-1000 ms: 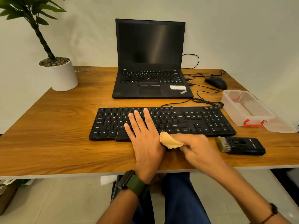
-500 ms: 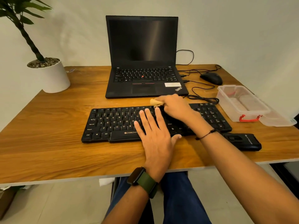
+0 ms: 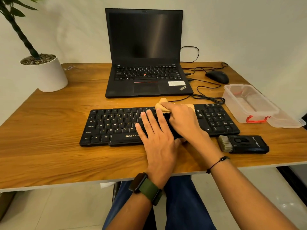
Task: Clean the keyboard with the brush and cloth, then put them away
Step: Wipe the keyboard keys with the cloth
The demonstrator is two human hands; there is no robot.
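While the flat left hand (image 3: 155, 138) steadies the black wired keyboard (image 3: 116, 125) near the table's front edge, the right hand (image 3: 181, 118) wipes its far key row.
Left fingers lie spread, gripping nothing; right fingers are closed on the bunched tan cloth (image 3: 163, 105). The black-handled brush (image 3: 243, 144) rests by the keyboard's right end, the clear plastic box (image 3: 249, 103) towards the right edge. Judgement: keep light, even pressure, stroke along rows, and keep the keyboard pinned.
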